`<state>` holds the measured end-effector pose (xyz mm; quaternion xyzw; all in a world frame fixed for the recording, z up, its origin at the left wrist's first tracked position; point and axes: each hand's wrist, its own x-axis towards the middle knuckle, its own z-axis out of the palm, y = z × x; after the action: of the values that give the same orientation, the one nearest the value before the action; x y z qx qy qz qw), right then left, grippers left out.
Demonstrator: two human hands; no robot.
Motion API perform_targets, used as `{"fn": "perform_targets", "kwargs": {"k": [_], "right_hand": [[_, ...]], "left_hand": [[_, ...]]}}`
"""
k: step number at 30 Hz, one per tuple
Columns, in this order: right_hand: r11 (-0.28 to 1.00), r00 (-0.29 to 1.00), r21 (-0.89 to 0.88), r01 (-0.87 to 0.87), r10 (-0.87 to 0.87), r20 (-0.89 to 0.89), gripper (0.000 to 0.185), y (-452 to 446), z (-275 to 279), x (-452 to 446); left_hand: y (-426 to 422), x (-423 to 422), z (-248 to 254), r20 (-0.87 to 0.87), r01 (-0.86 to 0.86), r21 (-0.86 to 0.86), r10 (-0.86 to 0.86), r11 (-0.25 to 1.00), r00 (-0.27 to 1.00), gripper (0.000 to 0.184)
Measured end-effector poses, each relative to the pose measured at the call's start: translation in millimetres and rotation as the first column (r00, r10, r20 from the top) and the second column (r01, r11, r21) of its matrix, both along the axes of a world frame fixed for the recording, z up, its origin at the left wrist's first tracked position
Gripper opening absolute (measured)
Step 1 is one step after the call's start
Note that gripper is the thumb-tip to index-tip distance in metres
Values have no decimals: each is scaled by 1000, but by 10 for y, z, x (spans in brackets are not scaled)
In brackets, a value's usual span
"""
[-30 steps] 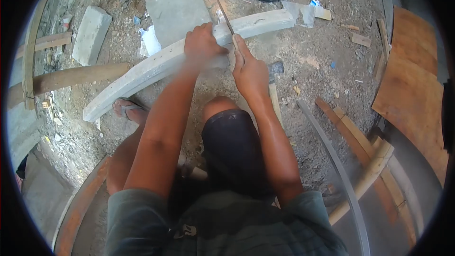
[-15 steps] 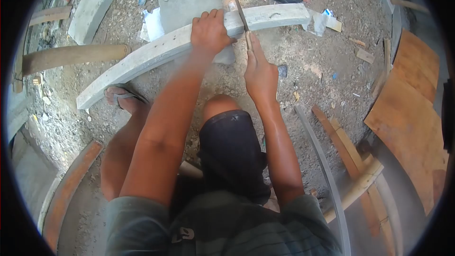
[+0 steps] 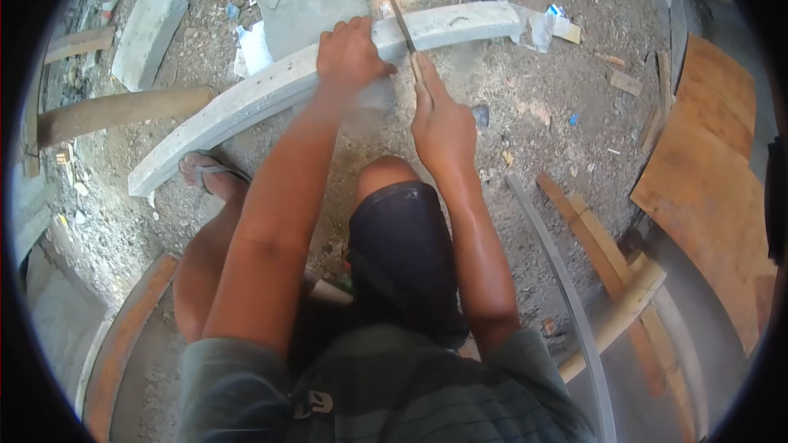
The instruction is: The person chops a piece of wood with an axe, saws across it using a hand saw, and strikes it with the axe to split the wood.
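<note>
L hand (image 3: 351, 57) — grip curled partway, holding grey beam (image 3: 460, 20) on the ground, partly over far slab (image 3: 308, 2). R hand (image 3: 442, 125) — grip closed round wood handle (image 3: 419, 75), thin blade (image 3: 396, 10) across beam.

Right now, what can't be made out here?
Tool, head view: blade too thin to show any teeth.
Left hand, head view: its palm, hidden by the back.
Right foot, head view: hidden behind knee and shorts.
Dark block by the right hand, head view: too blurred to identify.
</note>
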<state>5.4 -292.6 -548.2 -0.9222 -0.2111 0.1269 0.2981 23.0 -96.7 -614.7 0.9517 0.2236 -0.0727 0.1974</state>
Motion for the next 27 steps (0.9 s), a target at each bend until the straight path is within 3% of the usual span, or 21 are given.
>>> {"fn": "perform_targets", "kwargs": {"k": [2,5,9,12,15,17,20,22,24,27], "right_hand": [[992,996,-127,-2,-10,-94,46,-180,178,-139],[987,955,-148,61,-101,-279,48,-920,727,-808],[986,972,-162,31,-67,-223,48,-756,622,-703],[998,999,-58,12,-15,-52,46,100,36,120],[1000,998,24,-15,13,57,45,-3,-14,46],[988,985,-157,12,-39,-170,46,-559,479,-425],[999,988,-22,33,-35,-152,47,-910,752,-702],[989,967,-147,10,-47,-249,49,-685,655,-543],[999,998,-46,5,-8,-68,45,-39,79,-16],[1000,1000,-8,7,-7,4,42,156,54,189]], "left_hand": [[-57,11,36,-56,-14,-42,12,999,998,72],[-16,-23,-80,6,-10,7,10,1000,1000,74],[-99,-77,-76,-64,4,-19,-5,1000,998,82],[-24,-20,40,-68,-24,-32,22,999,997,80],[-61,-31,18,-93,-15,-59,10,998,996,79],[55,65,33,-49,-21,-24,20,1000,999,79],[50,40,-46,-53,-2,15,3,1000,999,81],[-38,2,-51,-29,0,30,1,1000,1000,81],[47,63,24,-46,-19,12,19,1000,999,77],[96,119,62,-62,-7,-12,6,1000,998,73]]}}
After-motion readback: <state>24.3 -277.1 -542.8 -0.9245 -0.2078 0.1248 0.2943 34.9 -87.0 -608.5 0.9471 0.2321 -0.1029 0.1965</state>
